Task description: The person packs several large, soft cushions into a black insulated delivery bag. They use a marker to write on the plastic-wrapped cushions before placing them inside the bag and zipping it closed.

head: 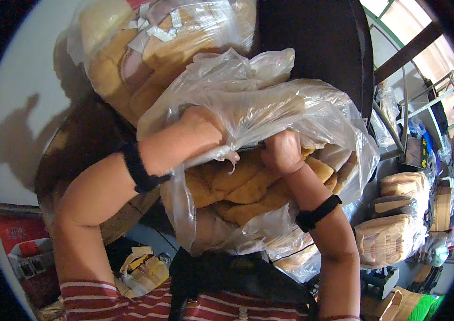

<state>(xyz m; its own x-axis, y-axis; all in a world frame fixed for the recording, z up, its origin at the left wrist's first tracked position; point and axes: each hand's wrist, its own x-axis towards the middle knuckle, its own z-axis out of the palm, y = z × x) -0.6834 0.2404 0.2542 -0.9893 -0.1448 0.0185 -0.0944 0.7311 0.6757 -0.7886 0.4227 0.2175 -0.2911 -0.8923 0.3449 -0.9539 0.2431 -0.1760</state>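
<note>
A large clear plastic bag (259,104) lies open before me, with tan plush fabric pieces (247,188) bunched inside it. My left hand (207,130) holds gathered plastic at the bag's mouth; its fingers are partly hidden under the film. Near the middle of the opening, my right hand (285,152) is bent inward at the bag's edge, its fingertips out of sight. A small dark thing, too hidden to name, shows between the two hands. Black bands circle both my forearms.
Another plastic bag of tan plush pieces (150,68) stands beyond, bearing tape strips. Wrapped tan bundles (391,236) are stacked at right, near a metal rack (405,112). A torn cardboard box (146,269) and a red crate (22,232) are at lower left.
</note>
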